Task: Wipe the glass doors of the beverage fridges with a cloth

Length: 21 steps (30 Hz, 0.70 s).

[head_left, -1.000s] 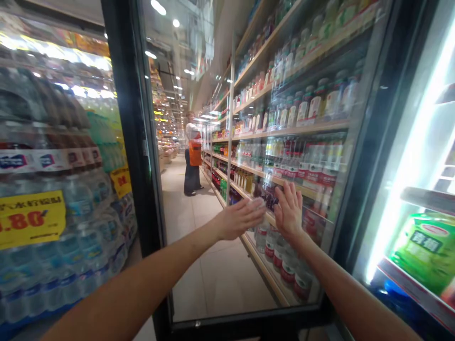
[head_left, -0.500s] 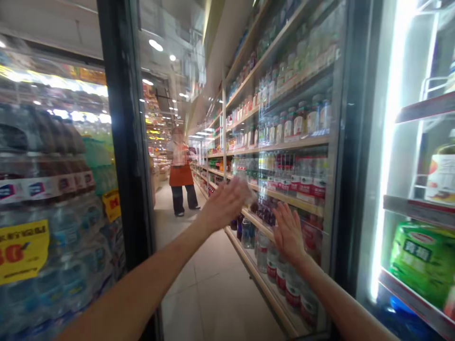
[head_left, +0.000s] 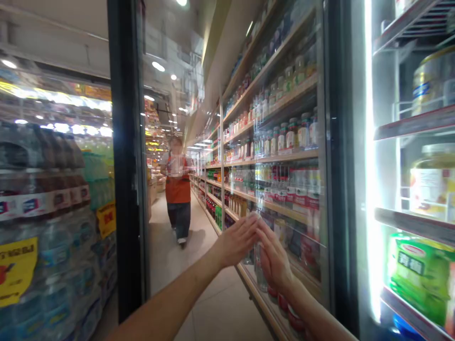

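Observation:
Both my hands press flat against a glass cooler door [head_left: 302,71] that stands swung out in front of me. My left hand [head_left: 236,241] has its fingers stretched out on the pane, holding nothing. My right hand [head_left: 273,258] lies open beside it, fingertips touching those of the left. The door's dark frame [head_left: 337,189] runs down just right of my hands. Through the glass I see aisle shelves of bottled drinks [head_left: 284,137].
The lit cooler interior [head_left: 419,189] at right holds jars and a green packet [head_left: 423,274]. A dark post [head_left: 124,166] and stacked water bottles [head_left: 53,246] stand at left. A person in an orange apron [head_left: 178,189] walks toward me along the aisle.
The door has swung further right, exposing more cooler shelves. My hands slid together on the glass. The person in the apron turned and came nearer.

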Available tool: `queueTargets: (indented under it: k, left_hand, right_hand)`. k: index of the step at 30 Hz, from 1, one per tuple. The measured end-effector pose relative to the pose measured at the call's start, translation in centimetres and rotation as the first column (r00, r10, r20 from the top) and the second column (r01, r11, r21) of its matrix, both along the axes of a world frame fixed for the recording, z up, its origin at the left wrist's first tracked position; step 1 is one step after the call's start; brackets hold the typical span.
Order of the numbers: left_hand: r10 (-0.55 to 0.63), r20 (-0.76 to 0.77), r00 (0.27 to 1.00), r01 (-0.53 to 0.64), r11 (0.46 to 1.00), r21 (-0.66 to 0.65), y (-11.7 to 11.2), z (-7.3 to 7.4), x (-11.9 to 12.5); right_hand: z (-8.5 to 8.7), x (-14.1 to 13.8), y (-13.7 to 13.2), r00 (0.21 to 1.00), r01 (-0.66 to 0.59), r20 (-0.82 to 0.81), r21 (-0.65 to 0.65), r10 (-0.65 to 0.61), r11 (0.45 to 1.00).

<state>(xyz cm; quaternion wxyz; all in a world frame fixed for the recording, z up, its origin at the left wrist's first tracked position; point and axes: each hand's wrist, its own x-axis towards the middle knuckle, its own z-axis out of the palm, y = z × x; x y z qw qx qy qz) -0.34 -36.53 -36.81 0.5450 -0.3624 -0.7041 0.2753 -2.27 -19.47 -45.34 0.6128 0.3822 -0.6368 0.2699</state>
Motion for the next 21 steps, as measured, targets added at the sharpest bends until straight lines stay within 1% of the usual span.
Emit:
queueTargets:
  k: [1, 2, 4, 6, 7, 9, 10, 11, 13, 14, 15, 16, 17, 18, 19, 20, 21]
  left_hand:
    - [0.012, 0.023, 1.000, -0.012, 1.000, -0.017, 0.1, -0.7, 0.1]
    - [0.035, 0.035, 0.999, -0.035, 0.999, 0.016, 0.0, -1.4, 0.3]
    - [0.077, 0.031, 0.997, -0.080, 0.985, 0.153, -0.8, -2.3, 0.9]
    - [0.113, 0.006, 0.994, -0.111, 0.954, 0.279, -2.6, -2.7, 1.6]
    - [0.138, -0.009, 0.990, -0.127, 0.938, 0.322, -3.6, -2.8, 2.1]
    - [0.192, -0.033, 0.981, -0.168, 0.920, 0.353, -5.7, -3.1, 2.9]
    - [0.213, -0.042, 0.976, -0.184, 0.917, 0.354, -6.6, -3.3, 3.2]
    - [0.226, -0.051, 0.973, -0.194, 0.914, 0.355, -7.2, -3.6, 3.4]
    - [0.236, -0.060, 0.970, -0.197, 0.906, 0.375, -7.8, -4.2, 3.5]
    - [0.234, -0.062, 0.970, -0.193, 0.900, 0.391, -7.9, -4.5, 3.4]
    - [0.231, -0.062, 0.971, -0.186, 0.893, 0.409, -7.7, -4.8, 3.3]
    - [0.225, -0.062, 0.972, -0.179, 0.887, 0.426, -7.6, -5.0, 3.1]
    - [0.219, -0.060, 0.974, -0.172, 0.883, 0.437, -7.4, -5.1, 3.0]
    - [0.214, -0.056, 0.975, -0.167, 0.880, 0.445, -7.2, -5.2, 2.9]
    - [0.208, -0.052, 0.977, -0.164, 0.879, 0.449, -7.1, -5.3, 2.7]
    - [0.205, -0.048, 0.978, -0.162, 0.879, 0.448, -7.1, -5.4, 2.7]
    - [0.205, -0.045, 0.978, -0.163, 0.879, 0.448, -7.1, -5.5, 2.6]
  right_hand:
    - [0.3, 0.4, -0.8, 0.999, -0.051, 0.010, 0.007, 0.051, 0.999]
    - [0.6, 0.7, -1.8, 0.996, -0.083, 0.025, 0.002, 0.082, 0.997]
    - [1.4, 1.1, -4.1, 0.996, -0.076, 0.048, -0.029, 0.078, 0.997]
    - [2.1, 1.2, -6.7, 0.999, 0.002, 0.046, -0.044, 0.000, 0.999]
    - [2.4, 1.1, -7.8, 0.998, 0.057, 0.035, -0.051, -0.056, 0.997]
    - [2.7, 0.4, -8.8, 0.988, 0.153, -0.015, -0.028, -0.153, 0.988]
    - [2.8, -0.3, -8.4, 0.981, 0.187, -0.053, -0.005, -0.187, 0.982]
    - [2.7, -1.1, -7.3, 0.972, 0.221, -0.089, 0.009, -0.220, 0.975]
    - [2.6, -3.3, -3.3, 0.948, 0.296, -0.116, -0.021, -0.297, 0.955]
    - [2.5, -4.4, -0.8, 0.930, 0.348, -0.081, -0.118, -0.359, 0.930]
    - [2.5, -5.3, 1.5, 0.913, 0.395, -0.005, -0.240, -0.408, 0.887]
    - [2.5, -5.9, 3.5, 0.898, 0.427, 0.076, -0.381, -0.433, 0.820]
    - [2.5, -6.2, 4.7, 0.890, 0.441, 0.132, -0.489, -0.436, 0.753]
    - [2.4, -6.1, 5.0, 0.890, 0.441, 0.158, -0.540, -0.428, 0.717]
    - [2.3, -5.8, 4.4, 0.898, 0.424, 0.144, -0.539, -0.417, 0.727]
    - [2.0, -5.2, 3.2, 0.910, 0.398, 0.096, -0.476, -0.404, 0.784]
    - [1.7, -4.7, 1.6, 0.926, 0.365, 0.034, -0.340, -0.377, 0.867]
